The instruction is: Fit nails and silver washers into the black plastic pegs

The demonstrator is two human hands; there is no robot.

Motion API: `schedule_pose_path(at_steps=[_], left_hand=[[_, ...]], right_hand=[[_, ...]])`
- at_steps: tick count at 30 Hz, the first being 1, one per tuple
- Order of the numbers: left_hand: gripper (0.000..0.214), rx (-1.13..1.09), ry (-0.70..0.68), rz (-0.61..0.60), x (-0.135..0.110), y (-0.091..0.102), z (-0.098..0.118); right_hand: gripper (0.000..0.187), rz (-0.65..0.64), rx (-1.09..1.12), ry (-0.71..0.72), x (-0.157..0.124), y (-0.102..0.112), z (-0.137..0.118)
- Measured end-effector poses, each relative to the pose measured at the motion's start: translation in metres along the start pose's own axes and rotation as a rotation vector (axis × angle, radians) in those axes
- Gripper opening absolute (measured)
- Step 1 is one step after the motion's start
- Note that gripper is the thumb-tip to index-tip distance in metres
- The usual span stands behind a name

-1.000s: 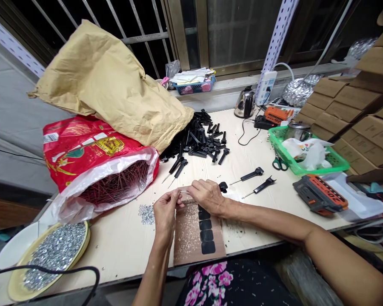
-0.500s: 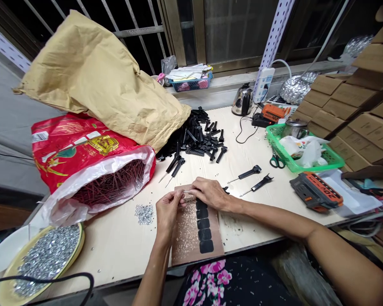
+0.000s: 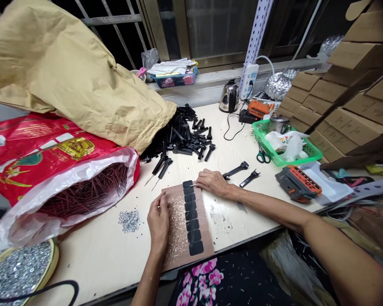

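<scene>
A brown board (image 3: pixel 175 238) lies in front of me, speckled with pale bits on its left half. Down its right half runs a column of rounded black pads (image 3: pixel 193 224). My left hand (image 3: pixel 158 219) is at the board's upper left edge, with bent fingers gripping that edge. At the top pad, my right hand (image 3: pixel 212 183) pinches a thin pale metal rod (image 3: pixel 192 185), whose tip reaches the pad; the rest is hidden by the fingers. Beyond that hand lie two black-handled tools (image 3: pixel 249 178). Left of the board is a small heap of clear, shiny pieces (image 3: pixel 129 221).
A red bag (image 3: pixel 51 148) of dark thin sticks and a large tan paper sack (image 3: pixel 73 76) fill the left side. Black plastic parts (image 3: pixel 191 136) are piled behind. A green basket (image 3: pixel 285 159), scissors (image 3: pixel 263 156) and a battery pack (image 3: pixel 298 182) are at right.
My hands have moved apart. The left has gone down to the board's left edge, and the right has drawn back, uncovering the upper pads. The whole view has shifted.
</scene>
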State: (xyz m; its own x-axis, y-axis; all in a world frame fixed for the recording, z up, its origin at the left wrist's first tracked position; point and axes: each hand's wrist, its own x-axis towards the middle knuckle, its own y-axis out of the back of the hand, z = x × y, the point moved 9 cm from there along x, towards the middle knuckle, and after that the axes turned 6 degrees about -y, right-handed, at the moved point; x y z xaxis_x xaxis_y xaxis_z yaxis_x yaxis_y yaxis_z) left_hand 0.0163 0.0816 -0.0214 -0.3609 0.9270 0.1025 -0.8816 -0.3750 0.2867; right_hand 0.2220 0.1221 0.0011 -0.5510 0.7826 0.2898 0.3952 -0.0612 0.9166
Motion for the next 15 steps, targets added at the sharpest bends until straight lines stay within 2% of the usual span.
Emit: schedule_pose_path(at_steps=[4, 5, 6, 9, 10, 12, 13, 14, 15], left_hand=[[0.039, 0.177, -0.051, 0.051, -0.004, 0.001, 0.004], [0.038, 0.191, -0.061, 0.051, -0.005, 0.0, 0.005], [0.038, 0.195, -0.07, 0.052, -0.006, 0.0, 0.006], [0.037, 0.187, -0.087, 0.06, -0.008, 0.0, 0.007], [0.037, 0.189, -0.09, 0.059, -0.008, 0.0, 0.007], [0.037, 0.216, -0.102, 0.048, -0.008, -0.001, 0.008], [0.037, 0.235, -0.11, 0.043, -0.008, -0.002, 0.008], [0.038, 0.254, -0.114, 0.043, -0.008, -0.002, 0.008], [0.038, 0.269, -0.115, 0.045, -0.008, -0.002, 0.008]], right_hand=[[0.031, -0.104, 0.023, 0.369, -0.029, -0.014, -0.043], [0.031, -0.122, 0.027, 0.397, -0.032, -0.015, -0.047], [0.032, -0.128, 0.026, 0.357, -0.029, -0.015, -0.044], [0.033, -0.098, 0.014, 0.097, -0.014, -0.011, -0.024], [0.033, -0.107, 0.017, 0.103, -0.013, -0.011, -0.025], [0.033, -0.146, 0.056, 0.327, -0.02, -0.014, -0.047], [0.032, -0.154, 0.072, 0.392, -0.023, -0.015, -0.052], [0.032, -0.15, 0.081, 0.393, -0.023, -0.015, -0.051], [0.031, -0.133, 0.082, 0.337, -0.019, -0.015, -0.044]])
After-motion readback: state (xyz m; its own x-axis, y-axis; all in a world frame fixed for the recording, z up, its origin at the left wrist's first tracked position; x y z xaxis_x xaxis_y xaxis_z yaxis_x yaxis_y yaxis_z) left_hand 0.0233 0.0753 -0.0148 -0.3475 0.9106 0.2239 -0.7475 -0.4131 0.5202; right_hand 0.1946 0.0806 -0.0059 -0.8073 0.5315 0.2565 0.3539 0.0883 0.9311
